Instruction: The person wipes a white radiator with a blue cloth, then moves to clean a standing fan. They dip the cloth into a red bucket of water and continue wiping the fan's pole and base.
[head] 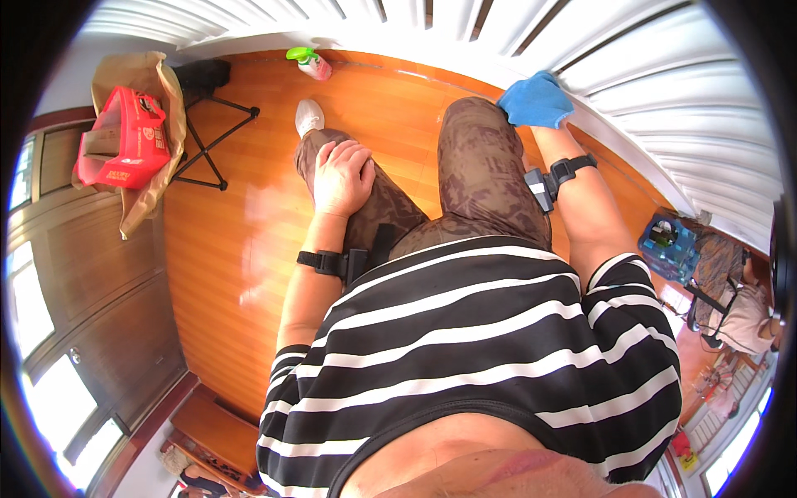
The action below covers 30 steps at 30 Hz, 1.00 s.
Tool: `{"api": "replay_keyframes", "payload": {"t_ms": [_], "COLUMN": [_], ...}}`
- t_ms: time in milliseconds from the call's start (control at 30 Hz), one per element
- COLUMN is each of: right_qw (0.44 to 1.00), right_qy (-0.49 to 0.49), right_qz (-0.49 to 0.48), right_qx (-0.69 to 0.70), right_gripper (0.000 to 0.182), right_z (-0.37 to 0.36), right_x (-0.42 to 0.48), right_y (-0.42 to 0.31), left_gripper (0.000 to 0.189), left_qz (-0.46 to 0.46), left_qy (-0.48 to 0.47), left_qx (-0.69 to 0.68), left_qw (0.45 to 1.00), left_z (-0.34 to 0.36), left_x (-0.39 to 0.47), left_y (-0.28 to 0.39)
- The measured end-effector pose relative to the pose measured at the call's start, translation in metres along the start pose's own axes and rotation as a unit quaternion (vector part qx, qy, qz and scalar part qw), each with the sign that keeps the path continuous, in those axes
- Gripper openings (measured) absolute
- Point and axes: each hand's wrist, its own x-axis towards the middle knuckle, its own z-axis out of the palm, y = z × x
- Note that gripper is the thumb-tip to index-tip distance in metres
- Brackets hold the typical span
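Note:
My left hand (344, 178) rests on the knee of my patterned brown trousers, fingers bent over it, holding no object that I can see. At the upper right my right hand is covered by a blue cloth (537, 101), which lies against the white slatted panel (660, 81) near floor level. Its fingers are hidden under or behind the cloth. A spray bottle with a green head (314, 65) stands on the wooden floor beyond my white shoe (309, 117). Black straps with small devices are on both forearms.
To the left, a red bag (134, 140) sits inside a brown paper bag (169, 124) on a folding stool with black legs (208, 152). Large blue plastic bottles (669, 246) stand at the right, near another person (738, 317). A wooden cabinet (212, 429) is at lower left.

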Motion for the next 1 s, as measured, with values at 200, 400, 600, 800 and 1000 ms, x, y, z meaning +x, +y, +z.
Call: {"api": "replay_keyframes", "payload": {"t_ms": [200,400,600,800,1000], "right_qw": [0.997,0.994,0.992,0.988,0.988], "right_qy": [0.042,0.062,0.054,0.122,0.129], "right_qz": [-0.023,-0.044,-0.1,-0.002,-0.035], "right_qx": [-0.063,-0.075,-0.05,0.091,0.076], "right_gripper": [0.021,0.019,0.022,0.021,0.02], "right_z": [-0.005,-0.003,-0.007,-0.02,-0.054], "right_x": [0.019,0.037,0.048,0.051,0.069], "right_y": [-0.017,-0.017,-0.013,-0.03,-0.058], "left_gripper": [0.013,0.012,0.012,0.011,0.01], "left_qz": [-0.008,-0.008,-0.014,-0.022,-0.032], "left_qy": [0.024,0.033,0.038,0.039,0.036], "left_qx": [-0.007,-0.008,-0.004,-0.012,-0.021], "left_qw": [1.0,0.999,0.999,0.999,0.999], "left_z": [-0.005,-0.012,-0.017,-0.019,-0.018], "left_x": [-0.003,-0.004,-0.003,-0.002,-0.003], "left_y": [-0.001,-0.009,-0.013,-0.011,-0.013]}}
